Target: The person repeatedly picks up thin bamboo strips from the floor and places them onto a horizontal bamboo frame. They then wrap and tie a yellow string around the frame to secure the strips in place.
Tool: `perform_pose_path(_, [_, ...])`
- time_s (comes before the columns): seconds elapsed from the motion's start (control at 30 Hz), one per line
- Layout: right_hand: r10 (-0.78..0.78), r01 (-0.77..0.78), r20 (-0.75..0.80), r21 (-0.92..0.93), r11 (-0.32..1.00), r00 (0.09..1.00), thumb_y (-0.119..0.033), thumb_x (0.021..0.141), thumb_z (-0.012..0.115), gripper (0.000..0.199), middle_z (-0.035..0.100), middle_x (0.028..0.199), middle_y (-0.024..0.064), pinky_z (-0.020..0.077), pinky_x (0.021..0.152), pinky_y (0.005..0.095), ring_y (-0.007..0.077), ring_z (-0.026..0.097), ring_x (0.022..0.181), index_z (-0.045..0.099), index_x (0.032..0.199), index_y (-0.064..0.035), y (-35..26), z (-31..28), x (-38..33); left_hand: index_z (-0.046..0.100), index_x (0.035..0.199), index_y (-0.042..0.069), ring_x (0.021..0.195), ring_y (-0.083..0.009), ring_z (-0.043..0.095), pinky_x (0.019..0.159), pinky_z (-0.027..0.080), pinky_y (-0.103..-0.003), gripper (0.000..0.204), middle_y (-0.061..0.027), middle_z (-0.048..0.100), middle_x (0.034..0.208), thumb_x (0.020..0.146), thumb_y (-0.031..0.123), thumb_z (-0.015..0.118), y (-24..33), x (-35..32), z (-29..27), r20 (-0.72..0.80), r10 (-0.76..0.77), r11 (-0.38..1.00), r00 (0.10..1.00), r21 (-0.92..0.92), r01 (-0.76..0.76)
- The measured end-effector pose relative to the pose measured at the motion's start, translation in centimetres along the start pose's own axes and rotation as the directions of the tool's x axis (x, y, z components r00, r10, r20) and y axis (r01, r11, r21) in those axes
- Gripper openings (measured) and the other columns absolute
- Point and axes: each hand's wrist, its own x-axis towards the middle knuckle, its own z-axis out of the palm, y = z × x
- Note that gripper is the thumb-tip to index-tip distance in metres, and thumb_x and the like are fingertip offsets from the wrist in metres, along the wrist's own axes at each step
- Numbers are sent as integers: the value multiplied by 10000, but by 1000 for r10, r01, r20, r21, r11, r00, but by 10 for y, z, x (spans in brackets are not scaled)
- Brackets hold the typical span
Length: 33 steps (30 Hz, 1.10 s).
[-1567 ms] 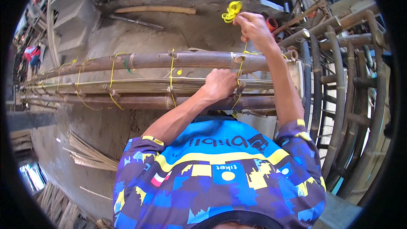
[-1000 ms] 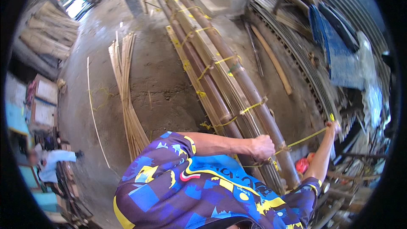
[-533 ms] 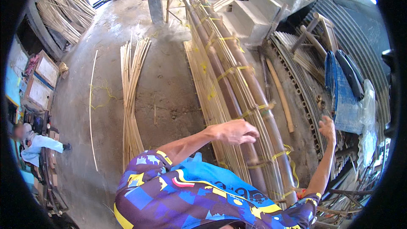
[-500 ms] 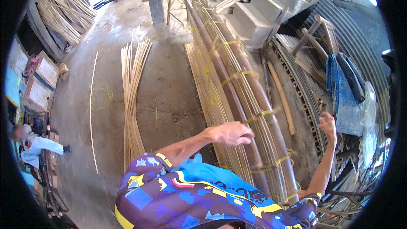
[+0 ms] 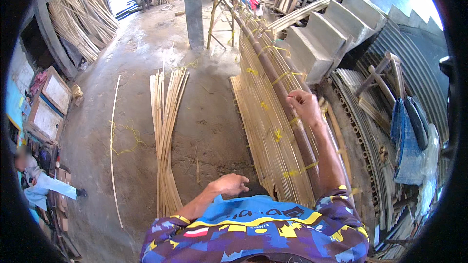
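Note:
A long rack of dark brown poles (image 5: 273, 80) runs away from me on the right. Thin bamboo slats (image 5: 265, 139), tied across with yellow string (image 5: 278, 135), hang in a sheet down its left side. Above the poles is my right hand (image 5: 304, 106), its fingers curled together; whatever they may hold is too small to make out. My left hand (image 5: 233, 184) is held low in front of my body, just left of the slat sheet, with fingers loosely extended and nothing visible in it.
On the floor to the left lie a bundle of loose bamboo strips (image 5: 165, 136), a single strip (image 5: 115, 151) and tangled yellow string (image 5: 127, 136). A grey pillar (image 5: 193, 12) and concrete steps (image 5: 317, 36) stand farther off. Another person (image 5: 41, 180) sits at the left edge.
My right hand has swung forward and left, over the poles. My left hand has drawn back and left from the rack. The slat sheet shows wider on the rack's left side; the view has shifted.

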Motion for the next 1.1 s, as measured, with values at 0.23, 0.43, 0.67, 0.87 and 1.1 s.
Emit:
perform_pose_path(0.23, [47,-16,-99,297,955,994,-102,767,607,134,580,631,53,417,502,243,91,507,531,612,851,4,54,89,100,476,1172,17,981,-286,558,848,427,-353,431,-130,592,1056,849,302,469,-96,47,-44,-55,-130,954,990,-280,110])
perform_pose_path(0.43, [152,-168,75,347,923,986,-131,809,577,150,549,592,29,402,446,241,73,486,490,615,843,10,79,135,193,600,973,53,874,-317,583,739,447,-401,364,-175,609,927,774,340,498,-233,77,-43,-285,-451,855,846,-411,317])
perform_pose_path(0.67, [-42,-156,479,367,917,877,-160,815,555,197,564,644,46,434,533,256,98,527,588,600,911,6,47,213,279,641,806,26,798,-354,587,686,449,-416,435,-223,601,827,752,426,479,-337,50,18,-198,-858,457,474,-716,527])
perform_pose_path(0.87, [-166,-22,599,294,956,783,-154,844,517,190,601,720,57,470,595,273,128,570,645,597,927,-4,32,320,370,640,812,21,798,-369,584,693,450,-427,427,-232,598,823,757,414,481,-439,60,-26,107,-825,340,554,-690,639])
perform_pose_path(1.1, [-183,34,678,226,973,712,-206,788,535,250,619,755,126,473,608,324,208,601,657,579,950,-21,24,430,431,638,819,15,798,-386,580,701,451,-439,418,-242,595,819,762,399,483,-600,71,-203,131,-642,582,755,-559,591])
